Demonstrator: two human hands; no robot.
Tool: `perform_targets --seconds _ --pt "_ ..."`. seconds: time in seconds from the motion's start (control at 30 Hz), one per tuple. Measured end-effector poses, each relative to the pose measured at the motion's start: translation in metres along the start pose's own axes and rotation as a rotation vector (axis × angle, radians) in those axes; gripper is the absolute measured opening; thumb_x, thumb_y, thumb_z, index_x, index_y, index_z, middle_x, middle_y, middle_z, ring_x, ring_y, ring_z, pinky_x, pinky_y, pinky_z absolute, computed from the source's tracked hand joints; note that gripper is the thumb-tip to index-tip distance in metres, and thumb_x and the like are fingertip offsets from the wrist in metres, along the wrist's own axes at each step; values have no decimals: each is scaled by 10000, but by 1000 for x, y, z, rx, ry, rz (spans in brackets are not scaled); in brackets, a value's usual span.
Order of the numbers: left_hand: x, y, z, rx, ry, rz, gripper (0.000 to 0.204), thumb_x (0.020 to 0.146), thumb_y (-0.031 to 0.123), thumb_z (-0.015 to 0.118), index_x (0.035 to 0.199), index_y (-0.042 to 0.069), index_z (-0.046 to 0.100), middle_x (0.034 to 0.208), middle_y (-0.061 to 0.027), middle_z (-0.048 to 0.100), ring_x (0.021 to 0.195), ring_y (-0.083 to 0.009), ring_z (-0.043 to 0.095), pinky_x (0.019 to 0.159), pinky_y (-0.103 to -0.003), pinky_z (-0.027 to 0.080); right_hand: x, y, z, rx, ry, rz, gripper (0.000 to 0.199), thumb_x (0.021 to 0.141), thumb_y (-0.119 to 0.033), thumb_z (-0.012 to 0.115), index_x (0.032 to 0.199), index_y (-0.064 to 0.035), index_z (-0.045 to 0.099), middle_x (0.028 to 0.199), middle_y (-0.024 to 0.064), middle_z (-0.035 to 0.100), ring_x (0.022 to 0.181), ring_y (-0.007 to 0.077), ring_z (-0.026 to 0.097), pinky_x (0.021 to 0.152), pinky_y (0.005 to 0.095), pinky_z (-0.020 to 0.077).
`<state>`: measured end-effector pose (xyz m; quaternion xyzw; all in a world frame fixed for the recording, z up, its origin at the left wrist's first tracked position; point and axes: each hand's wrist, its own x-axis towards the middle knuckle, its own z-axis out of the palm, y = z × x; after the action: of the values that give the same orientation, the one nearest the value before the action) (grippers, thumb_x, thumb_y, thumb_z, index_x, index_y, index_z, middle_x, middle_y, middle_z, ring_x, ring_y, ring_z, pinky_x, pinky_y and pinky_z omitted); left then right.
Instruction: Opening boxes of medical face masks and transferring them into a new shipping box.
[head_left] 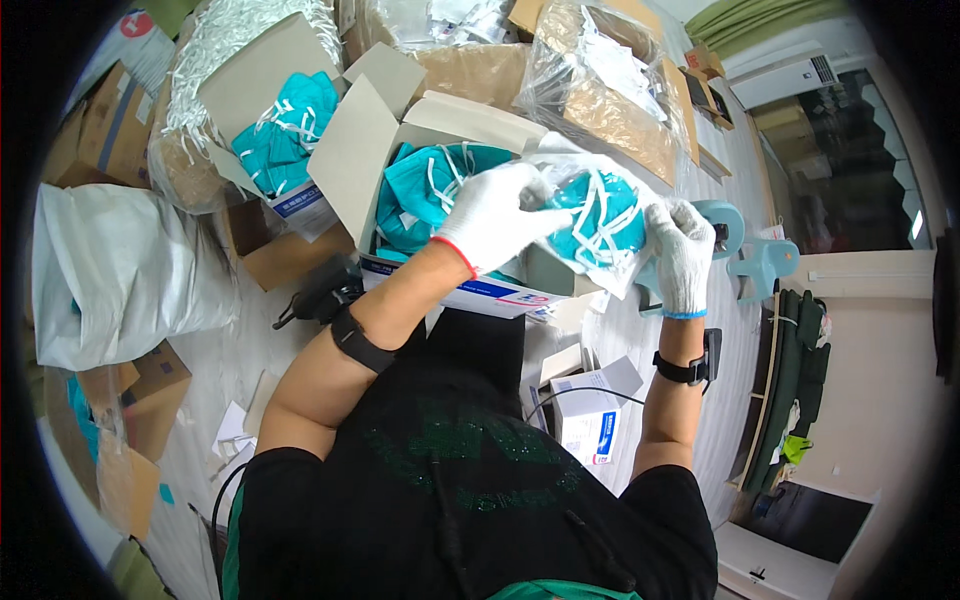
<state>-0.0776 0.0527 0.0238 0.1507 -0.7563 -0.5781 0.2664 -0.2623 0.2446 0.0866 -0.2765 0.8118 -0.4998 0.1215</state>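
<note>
Currently, teal mask with white straps (600, 220) sits in clear plastic bag (608, 277), not yet inside open cardboard box (430, 287) already holding teal masks (418, 195); white-gloved right hand (682, 255) clamps fingers on bag's edge, white-gloved left hand (505, 217) opposite, grip unclear

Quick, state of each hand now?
Left hand: fingers curled at the left side of the packaged teal mask; whether gripping cannot be told.
Right hand: closed, pinching that package's right edge.
</note>
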Motion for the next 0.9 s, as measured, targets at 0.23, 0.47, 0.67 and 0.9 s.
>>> perform_targets --seconds 0.23,0.47,0.67,0.9 --pt "-14 -9 -6 -23 -39 -193 250 831 164 775 808 9 580 668 -117 589 647 -198 645 596 -347 502 12 0 -23 -85 -7 11 105 939 -88 672 913 11 696 785 -42 617 697 48 513 630 213 412" --pt "-15 -38 -67 240 -93 -407 317 830 204 758 1012 13 581 876 -188 659 879 -366 690 787 -437 555 108 39 -78 386 313 101 125 971 -127 663 950 -5 673 702 -46 552 616 46 489 529 186 384" --pt "-18 -12 -68 552 -58 -220 412 843 217 750 1179 26 608 1222 -213 633 1079 -424 620 904 -471 514 277 62 -80 980 353 318 155 982 -119 643 998 23 585 764 -14 534 561 84 504 496 212 436" --pt "-25 34 -157 -221 -251 -299 135 899 141 727 970 27 729 866 -69 724 767 -124 684 669 -256 524 333 60 -10 917 98 314 508 989 -231 652 1351 86 491 1147 192 645 779 163 644 640 213 549"
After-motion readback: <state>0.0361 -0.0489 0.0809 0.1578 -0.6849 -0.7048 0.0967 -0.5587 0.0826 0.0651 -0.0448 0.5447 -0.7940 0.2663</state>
